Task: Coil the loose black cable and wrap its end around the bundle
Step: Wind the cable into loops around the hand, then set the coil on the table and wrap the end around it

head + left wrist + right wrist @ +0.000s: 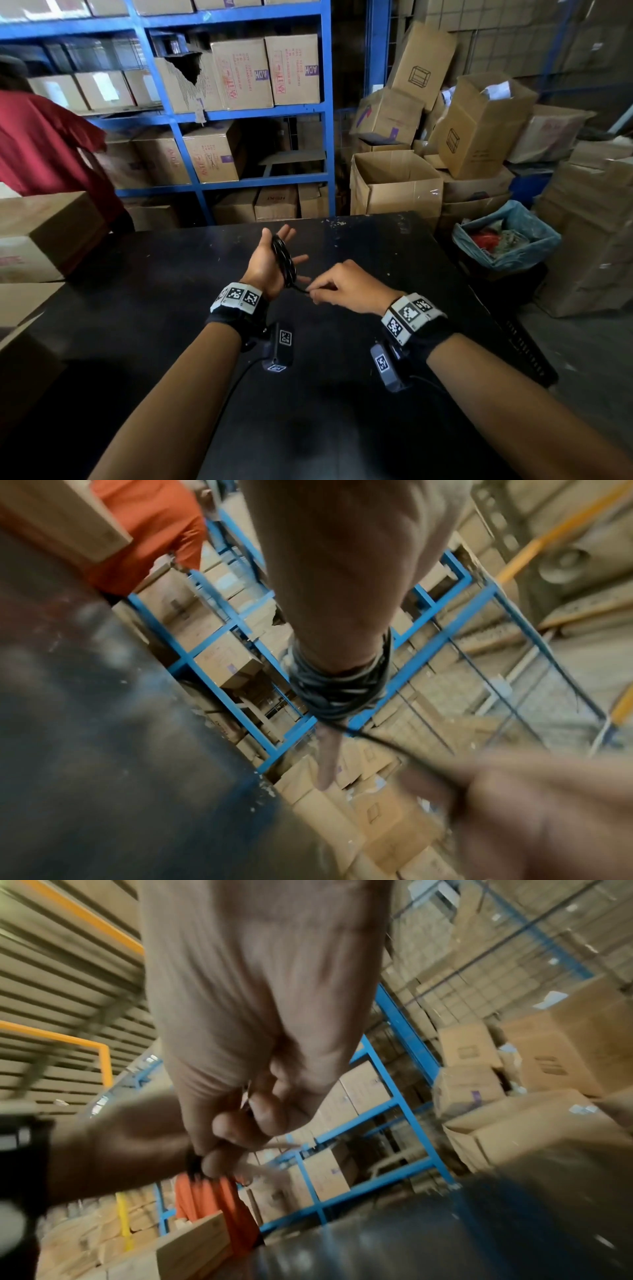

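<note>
Arms reach up from the bottom of the head view, each with a black strap and little black-and-white square tags at the wrist. They hang over a table (pixel 376 246) with a dark, smooth top that has small white scratches.

In the middle of the frame, the right hand (pixel 346 286) has its fingers curled, and its fingertips pinch the loose end of the cable (pixel 283 262). The right wrist view shows the fingers bunched tight together.

Just to the left, the left hand (pixel 270 260) is held up with its fingers straight and spread apart. The thin, shiny black cable is wound in many round loops about this hand, and the loops lie close together like a thick ring. In the left wrist view one thin strand (pixel 383 744) runs from the ring toward the blurry right hand at the lower right.

At the left edge, a brown cardboard box (pixel 41 233) sits on the table. Behind it stands a person in a red shirt (pixel 41 147).

Farther back, in the upper left, tall blue metal shelves (pixel 327 113) hold square brown boxes, and one box has a torn hole. In the upper right, more boxes are piled up, some open and tipped. At the right edge, a bin (pixel 507 246) lined with a crinkly blue bag holds scraps.
</note>
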